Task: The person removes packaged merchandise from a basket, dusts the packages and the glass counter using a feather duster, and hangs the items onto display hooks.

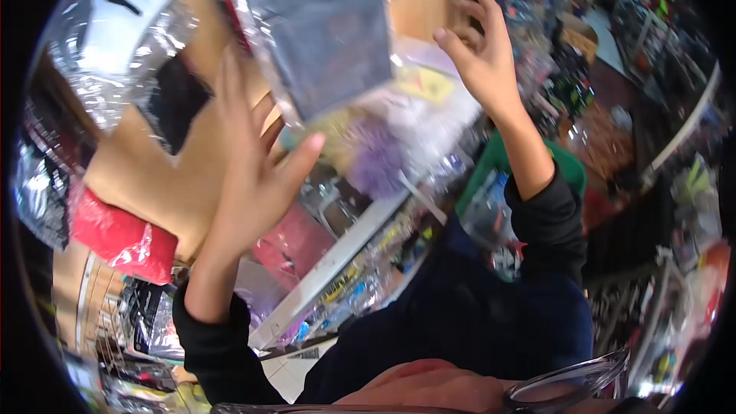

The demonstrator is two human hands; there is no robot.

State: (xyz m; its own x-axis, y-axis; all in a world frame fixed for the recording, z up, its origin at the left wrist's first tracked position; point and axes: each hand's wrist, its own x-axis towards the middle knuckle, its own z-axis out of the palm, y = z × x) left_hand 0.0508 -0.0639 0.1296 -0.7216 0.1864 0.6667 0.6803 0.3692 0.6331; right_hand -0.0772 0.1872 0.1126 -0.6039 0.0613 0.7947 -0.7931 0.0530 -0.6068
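My left hand [257, 161] is raised with its fingers stretched and its thumb apart, somewhat blurred. It is beside the lower left edge of a dark grey-blue flat packet in clear plastic [322, 38]; whether it touches the packet I cannot tell. To the packet's right, my right hand [487, 57] is held up, fingers loosely bent and spread, with nothing visible in it. Below the packet lie a purple fluffy item [376, 157] and a white fluffy item [441, 126], partly covered.
Brown cardboard [153, 184] spreads on the left, near a red plastic-wrapped bundle [126, 238] and a white plastic-wrapped item [111, 23]. A counter's pale edge [330, 264] crosses before me. On the right stands a green bin [571, 176]. Packaged goods crowd both sides.
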